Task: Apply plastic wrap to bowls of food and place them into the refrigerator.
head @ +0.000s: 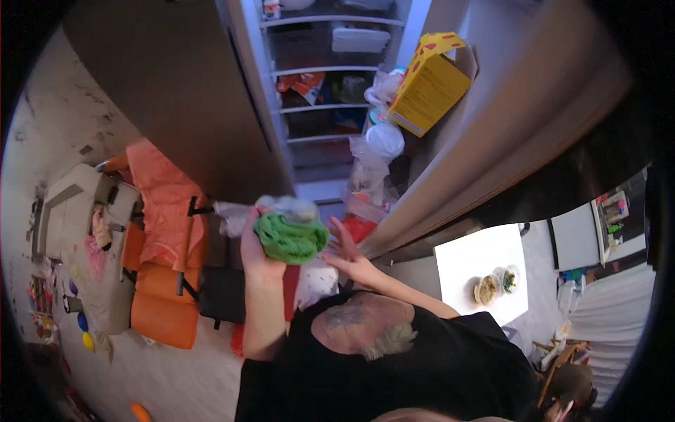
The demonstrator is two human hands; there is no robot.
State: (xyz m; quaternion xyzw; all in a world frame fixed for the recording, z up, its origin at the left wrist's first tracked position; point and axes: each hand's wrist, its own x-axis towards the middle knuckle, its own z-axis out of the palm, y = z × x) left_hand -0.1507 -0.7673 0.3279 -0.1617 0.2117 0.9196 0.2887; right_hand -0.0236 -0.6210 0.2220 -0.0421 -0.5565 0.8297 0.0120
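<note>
My left hand (263, 258) holds a bundled green cloth (291, 238) from its left side and below. Against the far side of the cloth is a clear, whitish plastic item (289, 207), too blurred to name. Just right of the cloth is my right hand (348, 247), its fingers apart and nothing in its grasp. Both hands are in front of an open refrigerator (321, 190), whose shelves hold bags and containers. A yellow box (433, 89), a round white-lidded container (385, 140) and plastic bags (367, 176) sit along the inside of its door.
The open refrigerator door (474, 142) slants across my right, and a dark door panel (174, 105) stands at the left. Orange chairs (163, 306), one draped with pink cloth (163, 200), are at my left. Two bowls of food rest on a white table (453, 264) at the right.
</note>
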